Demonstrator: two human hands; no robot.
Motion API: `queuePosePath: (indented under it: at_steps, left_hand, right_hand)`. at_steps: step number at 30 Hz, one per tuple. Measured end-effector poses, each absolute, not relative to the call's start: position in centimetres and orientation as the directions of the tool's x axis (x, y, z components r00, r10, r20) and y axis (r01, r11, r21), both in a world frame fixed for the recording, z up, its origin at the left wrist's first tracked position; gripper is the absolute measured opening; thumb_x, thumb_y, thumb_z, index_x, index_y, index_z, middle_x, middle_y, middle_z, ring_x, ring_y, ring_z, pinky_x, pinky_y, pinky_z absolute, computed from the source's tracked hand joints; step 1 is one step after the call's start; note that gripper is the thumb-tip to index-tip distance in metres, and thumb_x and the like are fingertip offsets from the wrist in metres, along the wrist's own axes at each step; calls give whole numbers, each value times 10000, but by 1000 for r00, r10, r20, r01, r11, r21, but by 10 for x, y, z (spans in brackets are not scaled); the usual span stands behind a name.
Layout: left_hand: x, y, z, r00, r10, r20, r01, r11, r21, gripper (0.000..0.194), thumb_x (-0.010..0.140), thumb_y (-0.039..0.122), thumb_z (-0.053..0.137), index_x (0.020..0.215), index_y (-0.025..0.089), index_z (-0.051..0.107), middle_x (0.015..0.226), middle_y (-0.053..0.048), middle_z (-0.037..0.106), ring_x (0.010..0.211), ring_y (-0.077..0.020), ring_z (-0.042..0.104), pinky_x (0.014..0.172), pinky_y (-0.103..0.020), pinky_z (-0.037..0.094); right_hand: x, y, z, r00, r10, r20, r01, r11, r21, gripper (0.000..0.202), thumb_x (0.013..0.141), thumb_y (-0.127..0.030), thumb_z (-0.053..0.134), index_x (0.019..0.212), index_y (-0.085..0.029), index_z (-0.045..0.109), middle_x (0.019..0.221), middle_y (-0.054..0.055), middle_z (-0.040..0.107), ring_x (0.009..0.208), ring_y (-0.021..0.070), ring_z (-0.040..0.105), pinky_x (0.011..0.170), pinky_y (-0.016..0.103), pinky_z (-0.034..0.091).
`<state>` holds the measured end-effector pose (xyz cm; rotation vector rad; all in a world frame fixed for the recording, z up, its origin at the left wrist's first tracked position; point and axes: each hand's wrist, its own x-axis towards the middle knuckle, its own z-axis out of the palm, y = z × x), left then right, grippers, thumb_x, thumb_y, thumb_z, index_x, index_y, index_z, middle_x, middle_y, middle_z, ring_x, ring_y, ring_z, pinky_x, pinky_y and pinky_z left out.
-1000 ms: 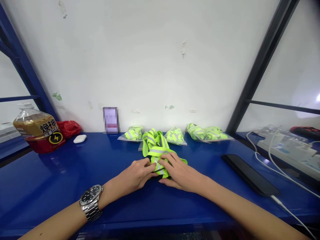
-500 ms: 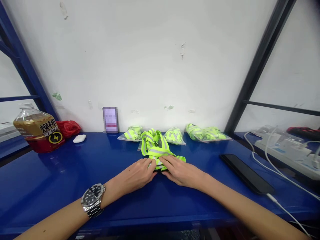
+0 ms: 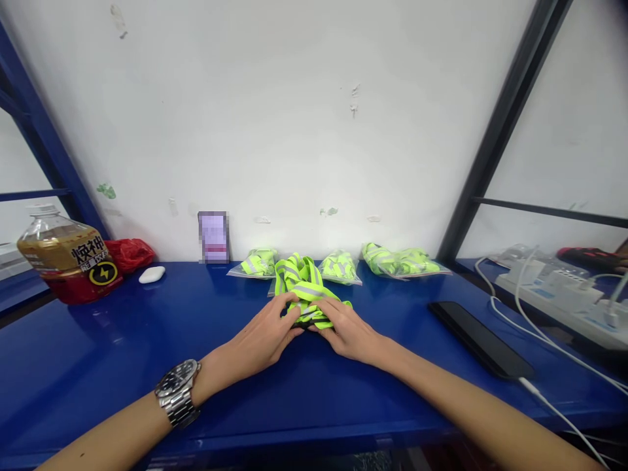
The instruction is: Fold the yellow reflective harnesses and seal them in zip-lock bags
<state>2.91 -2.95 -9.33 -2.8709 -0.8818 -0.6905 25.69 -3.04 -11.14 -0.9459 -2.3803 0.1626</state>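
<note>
A bundle of neon yellow reflective straps (image 3: pixel 305 288) with grey stripes and a black edge lies at the middle of the blue table (image 3: pixel 304 405). My left hand (image 3: pixel 267 330), below a wristwatch, has its fingers bent round the bundle's near left side. On the near right side my right hand (image 3: pixel 346 328) pinches the straps, fingers on top and thumb below. Behind the bundle, clear bags of similar straps stand by the wall: one on the left (image 3: pixel 258 263), one in the middle (image 3: pixel 339 267) and a pair on the right (image 3: pixel 400 260).
At the left are a large drink bottle (image 3: pixel 69 255), a red plastic bag (image 3: pixel 130 254) and a white case (image 3: pixel 152 275). A blurred upright screen (image 3: pixel 214 237) leans on the wall. At the right, a black phone (image 3: pixel 478 339) lies on a cable near power strips (image 3: pixel 564 294).
My left hand has loosened its fingers and shifted slightly left and up. The near part of the straps sits lower and more gathered, with more of its black edge showing. The view has shifted slightly.
</note>
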Motion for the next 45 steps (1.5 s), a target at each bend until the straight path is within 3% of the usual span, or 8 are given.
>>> queuePosePath:
  at_steps: [7, 14, 19, 26, 31, 35, 39, 45]
  left_hand:
    - [30, -29, -92, 770, 555, 314, 526, -831, 179, 134, 986, 260, 343, 934, 185, 440, 922, -54, 567, 796, -177, 556, 669, -283, 414]
    - [36, -26, -81, 660, 698, 278, 592, -711, 379, 194, 970, 341, 382, 960, 188, 500, 776, 2, 599, 671, -150, 536, 634, -263, 359]
    - [44, -16, -68, 586, 797, 143, 673, -578, 462, 205, 906, 354, 480, 963, 188, 586, 861, -17, 659, 755, -178, 583, 638, -264, 370]
    - [47, -10, -73, 503, 848, 165, 816, -529, 232, 212, 895, 287, 490, 980, 148, 625, 927, -109, 652, 913, -262, 584, 796, -351, 418]
    - [44, -6, -89, 505, 812, 294, 798, -569, 200, 205, 903, 277, 486, 940, 137, 631, 909, -125, 590, 853, -239, 555, 765, -349, 456]
    - [42, -7, -96, 542, 737, 403, 792, -608, 47, 214, 914, 276, 473, 918, 147, 644, 861, -113, 560, 845, -246, 514, 748, -363, 450]
    - [39, -11, -100, 593, 692, 411, 786, -608, -111, 318, 947, 286, 432, 1193, 135, 567, 921, -130, 598, 835, -255, 531, 751, -384, 449]
    - [31, -10, -101, 703, 618, 353, 694, -705, -147, 345, 999, 276, 301, 1139, 132, 581, 986, -126, 650, 910, -245, 577, 839, -399, 451]
  right_hand:
    - [256, -35, -106, -586, 667, 460, 530, 745, -404, 202, 925, -260, 500, 1104, -177, 540, 1116, 111, 571, 1079, 222, 532, 913, 345, 434]
    - [252, -39, -97, -481, 795, 369, 523, 598, -607, 257, 922, -356, 497, 784, -154, 576, 671, -5, 573, 581, 112, 472, 558, 226, 334]
    - [250, -31, -89, -438, 870, 225, 602, 470, -646, 320, 872, -389, 543, 660, -149, 556, 563, -24, 498, 528, 99, 408, 497, 227, 240]
    - [243, -30, -92, -407, 885, 226, 685, 459, -565, 229, 876, -379, 542, 931, -160, 587, 809, 51, 640, 707, 183, 576, 590, 261, 342]
    - [240, -31, -103, -379, 840, 387, 665, 539, -517, 358, 875, -318, 573, 1164, -164, 428, 1050, 110, 585, 936, 241, 579, 751, 337, 460]
    - [238, -32, -107, -438, 694, 571, 692, 666, -279, 139, 909, -252, 524, 1023, -174, 510, 1080, 142, 551, 1043, 275, 503, 864, 437, 466]
    - [240, -34, -106, -573, 610, 547, 692, 718, -75, 201, 966, -231, 402, 986, -145, 582, 1115, 174, 562, 1068, 277, 514, 889, 458, 460]
    - [251, -34, -99, -700, 580, 417, 626, 779, -31, 498, 884, -536, 512, 1131, -105, 548, 1069, 165, 587, 1019, 296, 544, 855, 453, 481]
